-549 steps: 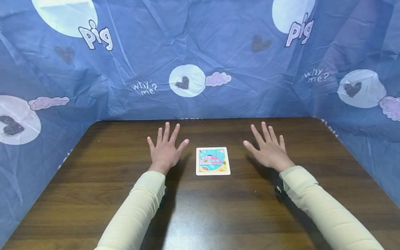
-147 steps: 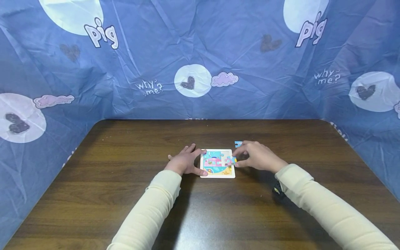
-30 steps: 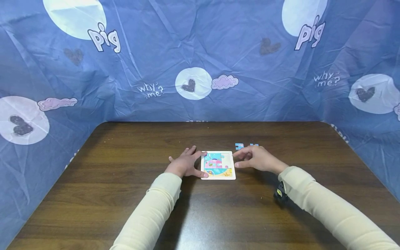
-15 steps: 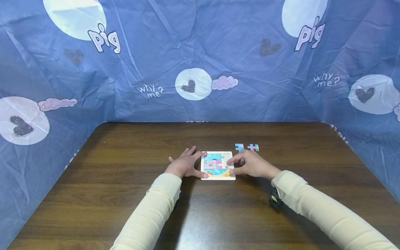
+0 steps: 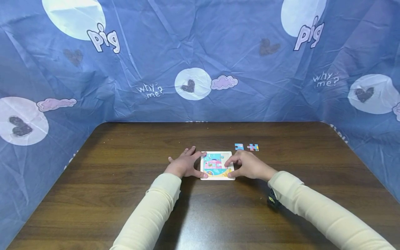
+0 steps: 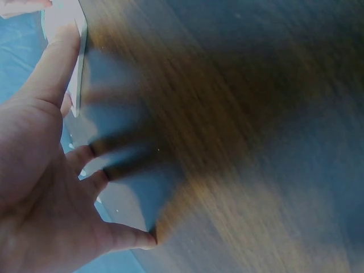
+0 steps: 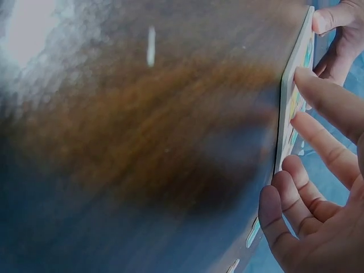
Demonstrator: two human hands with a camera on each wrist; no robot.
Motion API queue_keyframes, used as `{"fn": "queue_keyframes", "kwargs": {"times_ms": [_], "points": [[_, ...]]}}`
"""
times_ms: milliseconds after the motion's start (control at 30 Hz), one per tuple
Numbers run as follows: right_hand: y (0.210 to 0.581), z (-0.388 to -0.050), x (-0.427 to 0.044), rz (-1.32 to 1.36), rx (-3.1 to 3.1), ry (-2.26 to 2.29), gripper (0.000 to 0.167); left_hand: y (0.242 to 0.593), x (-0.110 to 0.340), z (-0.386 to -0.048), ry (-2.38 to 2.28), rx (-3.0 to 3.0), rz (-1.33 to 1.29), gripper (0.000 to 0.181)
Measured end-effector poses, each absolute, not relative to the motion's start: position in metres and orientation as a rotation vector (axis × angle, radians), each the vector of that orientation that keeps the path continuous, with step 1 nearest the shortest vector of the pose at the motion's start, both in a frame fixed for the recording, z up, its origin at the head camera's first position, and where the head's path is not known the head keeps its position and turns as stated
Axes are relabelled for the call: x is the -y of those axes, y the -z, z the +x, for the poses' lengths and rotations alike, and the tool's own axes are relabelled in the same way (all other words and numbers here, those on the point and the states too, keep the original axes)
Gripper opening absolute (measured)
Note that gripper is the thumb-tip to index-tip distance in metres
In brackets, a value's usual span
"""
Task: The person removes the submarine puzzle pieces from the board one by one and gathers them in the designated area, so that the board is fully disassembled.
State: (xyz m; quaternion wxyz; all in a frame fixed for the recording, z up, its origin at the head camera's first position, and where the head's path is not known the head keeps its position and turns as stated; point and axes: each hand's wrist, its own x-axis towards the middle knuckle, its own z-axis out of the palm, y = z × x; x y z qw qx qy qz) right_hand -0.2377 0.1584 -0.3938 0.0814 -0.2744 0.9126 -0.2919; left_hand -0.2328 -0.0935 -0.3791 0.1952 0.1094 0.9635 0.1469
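A small square jigsaw puzzle in a pale frame (image 5: 217, 179) lies on the table, with a pink and blue sea picture. Bare backing shows at its upper right. My left hand (image 5: 183, 166) holds it steady, thumb and index finger spread on the left corners. At its right side is my right hand (image 5: 251, 166), whose thumb and index fingertips touch the lower right part. In the right wrist view both fingertips rest on the puzzle tray (image 7: 282, 108); the other fingers bend beside it. Two loose puzzle pieces, one blue (image 5: 239, 147) and one multicoloured (image 5: 253, 147), lie behind the right hand.
The brown wooden table (image 5: 140, 146) has rounded far corners. A blue printed cloth (image 5: 156, 52) hangs behind it and along both sides. A dark wrist camera (image 5: 272, 199) sits under the right sleeve.
Over the last second my right hand has moved from beside the multicoloured loose piece leftward and nearer, onto the puzzle's lower right. The left hand stays put.
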Motion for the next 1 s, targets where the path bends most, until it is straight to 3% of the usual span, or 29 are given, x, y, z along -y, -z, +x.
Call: {"fn": "queue_keyframes", "kwargs": {"times_ms": [633, 1000], "points": [[0.3916, -0.2382, -0.1563, -0.992, -2.740, 0.814, 0.039, 0.3768, 0.0941, -0.2314, -0.397, -2.694, 0.309, 0.087], [0.3956, -0.2384, -0.1641, -0.826, -2.821, 0.750, 0.040, 0.3775, 0.0952, -0.2319, -0.390, -2.687, 0.322, 0.087]]}}
